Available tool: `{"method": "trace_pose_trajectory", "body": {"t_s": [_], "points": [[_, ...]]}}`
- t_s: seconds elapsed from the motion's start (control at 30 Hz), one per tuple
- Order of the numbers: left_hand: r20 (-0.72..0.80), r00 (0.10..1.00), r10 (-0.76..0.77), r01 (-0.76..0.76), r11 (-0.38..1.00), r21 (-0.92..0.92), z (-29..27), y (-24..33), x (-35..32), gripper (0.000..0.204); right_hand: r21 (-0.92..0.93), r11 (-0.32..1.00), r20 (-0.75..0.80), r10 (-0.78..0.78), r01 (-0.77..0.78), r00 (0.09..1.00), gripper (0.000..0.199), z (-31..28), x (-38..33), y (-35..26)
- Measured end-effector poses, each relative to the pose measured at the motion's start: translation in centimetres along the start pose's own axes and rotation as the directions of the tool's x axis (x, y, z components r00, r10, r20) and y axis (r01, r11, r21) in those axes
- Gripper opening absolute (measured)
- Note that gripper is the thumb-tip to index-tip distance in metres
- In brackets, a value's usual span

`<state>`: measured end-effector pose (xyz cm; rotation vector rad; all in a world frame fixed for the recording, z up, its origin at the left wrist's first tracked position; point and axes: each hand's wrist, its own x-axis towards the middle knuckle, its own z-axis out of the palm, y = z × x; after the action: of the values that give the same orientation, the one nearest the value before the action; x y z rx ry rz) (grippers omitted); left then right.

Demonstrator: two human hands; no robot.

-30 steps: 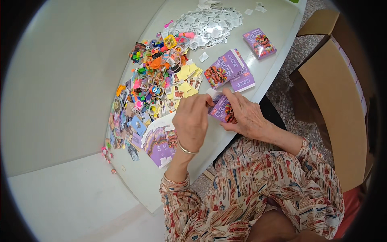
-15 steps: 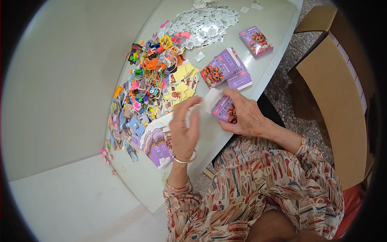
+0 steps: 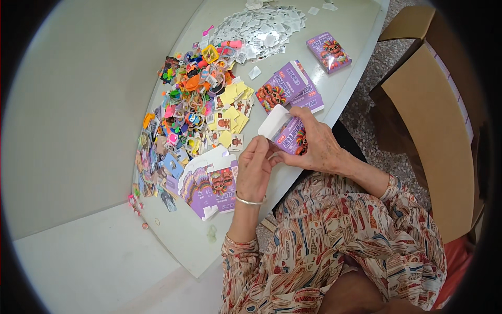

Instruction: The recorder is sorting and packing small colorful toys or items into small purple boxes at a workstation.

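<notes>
A small purple cardboard box (image 3: 291, 137) with a colourful cartoon print is held over the table's near edge. Its white end flap (image 3: 273, 120) stands up at the open end. My right hand (image 3: 323, 145) grips the box from the right, thumb along the near side and fingers at the far side. My left hand (image 3: 255, 170), with a bangle at the wrist, is closed at the box's near left corner, its fingertips pinching the edge there. Whether anything else is between those fingertips is hidden. Flat unfolded purple cartons (image 3: 201, 191) lie left of my left hand.
Beyond the hands lie purple boxes (image 3: 293, 86), and one sealed box (image 3: 329, 51) sits farther right. Yellow cards (image 3: 234, 99), a heap of small toys (image 3: 196, 83) and a pile of small white packets (image 3: 256, 31) spread across the table. A large brown carton (image 3: 426, 141) stands at right.
My left hand has moved right and closed on the box's near corner; before, it was blurred and apart from it. The white flap now stands spread at the open end.
</notes>
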<state>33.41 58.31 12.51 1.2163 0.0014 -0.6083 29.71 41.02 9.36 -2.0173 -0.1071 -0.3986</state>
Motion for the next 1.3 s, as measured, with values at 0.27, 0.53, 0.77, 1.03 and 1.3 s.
{"method": "trace_pose_trajectory", "body": {"t_s": [0.27,0.53,0.77,1.03,1.3], "points": [[-0.016,1.0,-0.007,0.009,0.991,0.133,1.7,0.5,0.2,0.024,0.035,0.999,0.042,0.012,-0.013,0.999,0.08,-0.2,0.0,0.2],[0.185,0.961,-0.206,0.255,0.921,-0.295,1.0,0.3,0.9,0.044,-0.013,0.997,-0.008,-0.071,0.07,0.997,0.077,-1.0,0.3,0.0],[0.151,0.949,-0.277,0.309,0.913,-0.266,1.1,-0.2,1.6,0.046,0.03,0.999,0.089,-0.033,0.031,0.996,0.078,-1.3,0.0,0.2],[0.061,0.996,-0.058,0.048,0.987,0.151,1.5,-1.0,0.5,0.044,-0.086,0.994,0.141,-0.052,0.064,0.989,0.074,-1.4,-0.2,1.2],[-0.009,0.977,0.213,-0.186,0.871,0.454,2.6,-0.4,0.4,0.035,-0.145,0.989,0.125,-0.009,0.027,0.992,0.081,-0.9,-0.3,0.6]]}}
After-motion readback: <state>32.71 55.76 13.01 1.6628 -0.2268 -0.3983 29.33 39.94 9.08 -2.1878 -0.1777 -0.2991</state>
